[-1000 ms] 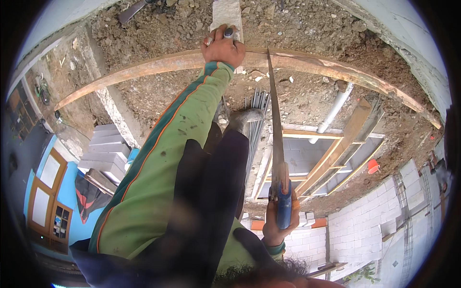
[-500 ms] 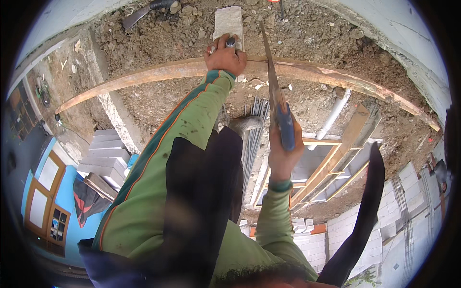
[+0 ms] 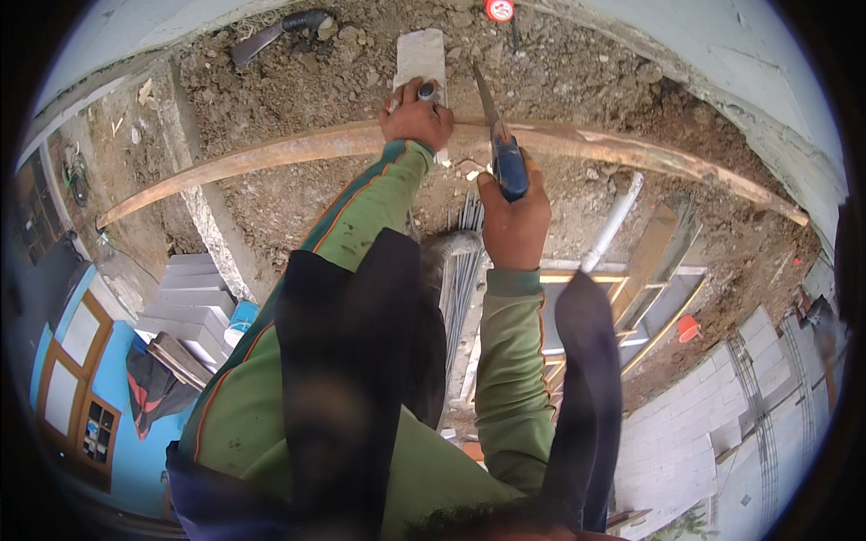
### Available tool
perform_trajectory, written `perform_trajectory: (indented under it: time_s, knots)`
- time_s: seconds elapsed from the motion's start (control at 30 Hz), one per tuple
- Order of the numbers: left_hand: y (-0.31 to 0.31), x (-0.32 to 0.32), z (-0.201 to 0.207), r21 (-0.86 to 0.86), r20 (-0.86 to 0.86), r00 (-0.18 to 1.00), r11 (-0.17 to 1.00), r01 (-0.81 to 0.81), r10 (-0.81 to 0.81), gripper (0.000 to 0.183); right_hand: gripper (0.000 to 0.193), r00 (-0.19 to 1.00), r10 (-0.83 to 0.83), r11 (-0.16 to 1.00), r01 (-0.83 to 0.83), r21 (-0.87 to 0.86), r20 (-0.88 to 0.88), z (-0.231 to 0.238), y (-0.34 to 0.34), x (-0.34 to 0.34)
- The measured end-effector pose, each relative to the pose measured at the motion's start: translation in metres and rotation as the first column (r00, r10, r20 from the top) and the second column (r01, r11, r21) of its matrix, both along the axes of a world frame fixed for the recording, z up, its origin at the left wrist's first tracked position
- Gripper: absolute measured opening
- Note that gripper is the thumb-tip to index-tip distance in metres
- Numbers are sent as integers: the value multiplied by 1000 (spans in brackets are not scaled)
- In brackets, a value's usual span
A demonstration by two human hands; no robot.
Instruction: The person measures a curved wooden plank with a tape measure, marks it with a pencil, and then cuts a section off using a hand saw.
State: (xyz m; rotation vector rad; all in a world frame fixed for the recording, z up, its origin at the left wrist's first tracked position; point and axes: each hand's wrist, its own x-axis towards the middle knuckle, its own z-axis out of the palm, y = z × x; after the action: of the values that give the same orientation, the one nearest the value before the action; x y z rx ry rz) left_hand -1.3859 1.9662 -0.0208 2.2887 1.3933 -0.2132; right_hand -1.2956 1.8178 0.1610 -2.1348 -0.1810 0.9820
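Note:
A long wooden plank (image 3: 298,148) lies crosswise in front of me, bowed by the lens. My left hand (image 3: 417,123) grips it near its middle, fingers curled over the far edge beside a pale block (image 3: 421,56). A ring with a dark oval stone shows on that hand. In my right hand (image 3: 519,216) is a handsaw (image 3: 511,169), held by its blue handle. Its narrow blade crosses the plank just right of my left hand, the tip pointing away from me. Whether the teeth are in the wood, I cannot tell.
Loose soil surrounds the plank. A dark-handled tool with a flat blade (image 3: 257,43) and a round red-and-white object (image 3: 499,10) lie beyond it. Nearer are metal rods (image 3: 465,298), a white pipe (image 3: 613,221), wooden frames (image 3: 663,320), stacked pale blocks (image 3: 188,311) and a red bucket (image 3: 689,328).
My right hand has pushed the handsaw forward, bringing its handle close to the plank. My left hand keeps its hold on the plank. The whole view has shifted slightly.

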Motion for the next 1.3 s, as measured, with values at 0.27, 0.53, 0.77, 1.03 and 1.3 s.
perform_trajectory:
  time_s: [0.27,0.53,0.77,1.03,1.3]
  knots:
    - [-23,-24,-14,129,107,993,989,-66,53,51,52,994,-79,994,73,84,71,82,-100,-61]
    - [-7,-22,-2,-40,-88,988,990,-133,129,45,55,993,111,992,-114,60,38,135,-118,-53]
    - [-11,-9,-10,140,149,989,990,-36,15,51,50,996,64,993,-57,-102,64,26,-7,-9]
    - [-25,-27,1,2,95,988,993,-120,119,53,49,966,-228,968,238,76,-122,142,-104,-69]
    - [-32,-38,-47,31,203,960,978,-205,194,53,50,970,231,973,-229,-28,81,84,-53,-29]
